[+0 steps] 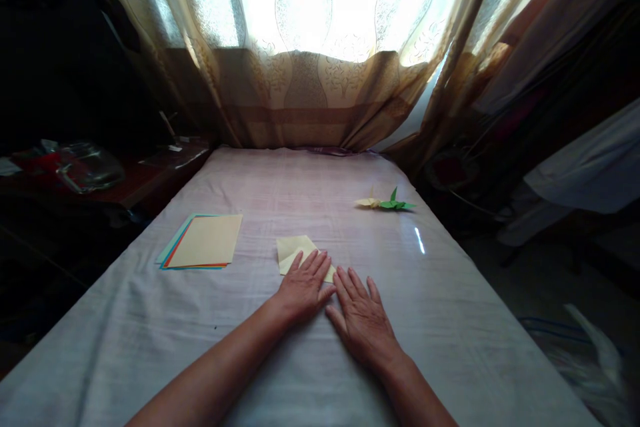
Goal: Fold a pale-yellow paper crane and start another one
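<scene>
A pale yellow sheet of folding paper (293,248), with creases and folded edges, lies flat in front of me. My left hand (305,285) rests palm down over its lower right part, fingers stretched out, and hides some of it. Beside it, my right hand (364,317) lies flat on the cloth with fingers spread, its fingertips by the right corner of the paper. Whether those fingertips touch the paper I cannot tell.
To the left lies a stack of coloured paper sheets (205,241), cream on top. At the back right sit a green paper crane (396,203) and a cream paper crane (369,202). A dark side table (145,180) with a clear glass container (90,167) stands left of the cloth-covered surface (280,180).
</scene>
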`<state>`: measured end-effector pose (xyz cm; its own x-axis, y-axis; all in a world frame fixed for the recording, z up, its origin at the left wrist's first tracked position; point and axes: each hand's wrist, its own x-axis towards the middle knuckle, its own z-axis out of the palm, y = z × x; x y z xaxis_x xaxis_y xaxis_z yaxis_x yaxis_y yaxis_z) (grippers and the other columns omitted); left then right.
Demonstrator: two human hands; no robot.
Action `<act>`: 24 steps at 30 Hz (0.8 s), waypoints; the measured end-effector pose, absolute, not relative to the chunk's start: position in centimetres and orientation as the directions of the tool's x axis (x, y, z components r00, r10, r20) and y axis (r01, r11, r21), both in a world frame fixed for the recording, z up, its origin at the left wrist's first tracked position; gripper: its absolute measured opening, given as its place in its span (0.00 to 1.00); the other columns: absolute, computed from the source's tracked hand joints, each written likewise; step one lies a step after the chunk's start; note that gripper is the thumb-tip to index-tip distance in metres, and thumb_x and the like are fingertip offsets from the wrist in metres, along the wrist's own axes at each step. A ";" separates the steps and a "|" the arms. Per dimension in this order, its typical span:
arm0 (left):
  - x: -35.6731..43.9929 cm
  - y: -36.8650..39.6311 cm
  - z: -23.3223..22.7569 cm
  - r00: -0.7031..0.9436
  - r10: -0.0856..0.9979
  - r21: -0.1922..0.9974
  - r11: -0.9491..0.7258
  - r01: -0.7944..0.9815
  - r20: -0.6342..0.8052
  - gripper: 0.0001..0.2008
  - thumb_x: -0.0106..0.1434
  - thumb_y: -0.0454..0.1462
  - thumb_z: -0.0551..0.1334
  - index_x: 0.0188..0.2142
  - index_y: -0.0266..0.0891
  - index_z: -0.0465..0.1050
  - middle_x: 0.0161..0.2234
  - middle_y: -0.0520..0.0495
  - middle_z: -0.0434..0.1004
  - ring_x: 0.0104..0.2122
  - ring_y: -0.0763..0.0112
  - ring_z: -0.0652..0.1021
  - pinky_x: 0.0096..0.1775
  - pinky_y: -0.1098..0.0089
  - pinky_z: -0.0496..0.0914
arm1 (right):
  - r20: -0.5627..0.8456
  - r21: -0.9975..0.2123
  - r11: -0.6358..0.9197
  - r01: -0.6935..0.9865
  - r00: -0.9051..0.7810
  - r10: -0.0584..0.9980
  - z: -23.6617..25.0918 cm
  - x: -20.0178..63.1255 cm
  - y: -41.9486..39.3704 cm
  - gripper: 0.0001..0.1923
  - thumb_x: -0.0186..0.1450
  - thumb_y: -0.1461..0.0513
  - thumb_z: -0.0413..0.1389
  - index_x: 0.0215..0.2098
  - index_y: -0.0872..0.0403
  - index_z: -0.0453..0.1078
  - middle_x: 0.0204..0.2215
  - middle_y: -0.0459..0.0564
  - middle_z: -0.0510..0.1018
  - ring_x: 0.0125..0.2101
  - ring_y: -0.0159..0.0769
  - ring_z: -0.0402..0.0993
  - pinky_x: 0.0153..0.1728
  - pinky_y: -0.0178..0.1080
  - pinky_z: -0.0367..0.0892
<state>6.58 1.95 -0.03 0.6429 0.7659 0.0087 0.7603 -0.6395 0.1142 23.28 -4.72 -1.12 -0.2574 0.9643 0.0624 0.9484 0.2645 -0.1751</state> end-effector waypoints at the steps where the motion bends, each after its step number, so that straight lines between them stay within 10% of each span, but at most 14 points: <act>1: 6.6 2.1 -0.2 0.641 0.768 0.119 -0.637 0.762 0.009 0.32 0.72 0.52 0.42 0.66 0.35 0.55 0.66 0.40 0.55 0.66 0.60 0.58 0.64 0.52 0.52 | 0.059 -0.178 0.264 0.948 -0.258 0.964 -1.0 23.3 -4.7 0.30 0.70 0.50 0.46 0.66 0.54 0.56 0.66 0.54 0.56 0.66 0.49 0.50 0.63 0.58 0.46; 15: 1.6 3.0 -1.4 0.347 0.933 0.085 -0.355 0.931 0.098 0.31 0.70 0.49 0.49 0.65 0.33 0.56 0.66 0.36 0.55 0.66 0.54 0.57 0.65 0.51 0.49 | 0.040 -0.231 0.199 0.952 -0.195 0.980 -0.9 23.1 -4.8 0.31 0.68 0.53 0.48 0.66 0.56 0.56 0.67 0.55 0.56 0.67 0.48 0.48 0.65 0.56 0.42; 24: 1.9 3.0 -1.5 0.239 0.923 0.479 -0.363 0.799 0.301 0.15 0.65 0.43 0.61 0.49 0.44 0.73 0.57 0.42 0.72 0.61 0.51 0.67 0.62 0.38 0.46 | 0.193 -0.249 0.217 0.944 -0.171 0.966 -1.8 23.1 -4.8 0.27 0.67 0.57 0.51 0.62 0.57 0.62 0.63 0.57 0.64 0.64 0.49 0.56 0.63 0.56 0.49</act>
